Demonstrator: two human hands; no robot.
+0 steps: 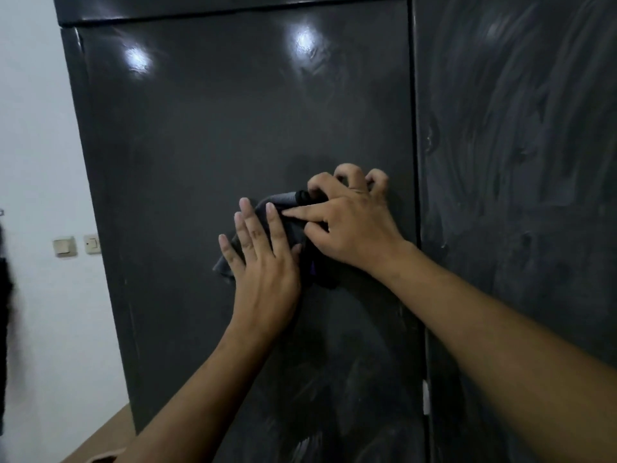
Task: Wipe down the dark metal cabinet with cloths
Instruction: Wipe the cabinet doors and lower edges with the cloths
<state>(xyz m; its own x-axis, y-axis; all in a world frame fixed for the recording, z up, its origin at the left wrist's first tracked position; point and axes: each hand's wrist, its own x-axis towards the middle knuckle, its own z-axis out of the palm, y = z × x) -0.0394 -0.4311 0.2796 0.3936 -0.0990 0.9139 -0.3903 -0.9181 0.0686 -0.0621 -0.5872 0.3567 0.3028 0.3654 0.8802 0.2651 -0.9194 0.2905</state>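
Pressing your left hand (263, 262) flat on the cloth (282, 199) — fingers straight | your right hand (350, 222) grips its top edge, fingers curled | cloth against the cabinet (233, 111) door — near the seam

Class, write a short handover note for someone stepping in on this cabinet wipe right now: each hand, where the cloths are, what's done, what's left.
The left hand is flat with straight fingers, pressing the grey cloth against the left door.
The right hand has curled fingers and grips the bunched dark cloth right beside it, mid-door.
Done: the upper part of the left door looks even and glossy.
Left: streaks show on the lower part of the left door and across the right door; those probably need wiping next.
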